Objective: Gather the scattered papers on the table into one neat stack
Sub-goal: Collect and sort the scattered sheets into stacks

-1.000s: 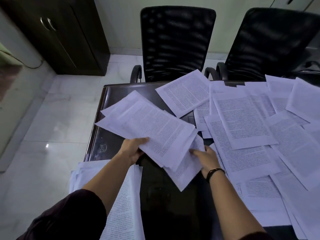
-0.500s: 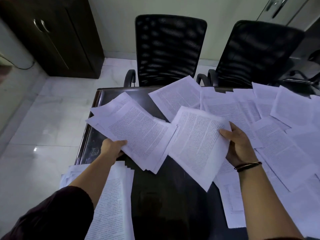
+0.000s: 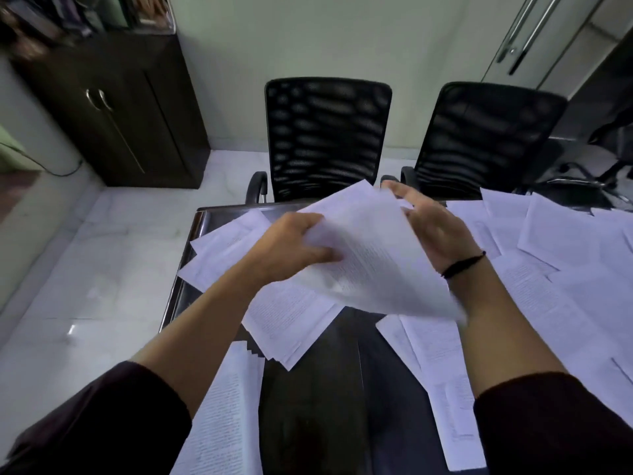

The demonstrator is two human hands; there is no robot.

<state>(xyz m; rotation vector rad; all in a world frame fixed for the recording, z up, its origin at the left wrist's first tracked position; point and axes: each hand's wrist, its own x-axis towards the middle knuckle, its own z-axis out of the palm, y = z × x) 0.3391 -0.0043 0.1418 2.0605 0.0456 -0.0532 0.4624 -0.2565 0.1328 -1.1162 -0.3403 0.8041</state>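
Left hand [image 3: 291, 245] gripping one blurred sheet [image 3: 373, 262], right hand [image 3: 431, 224] open, two chairs [image 3: 325, 138].

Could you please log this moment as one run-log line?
left hand: grips lifted sheet | right hand: open beside sheet | loose papers: scattered on table | stack: unfinished
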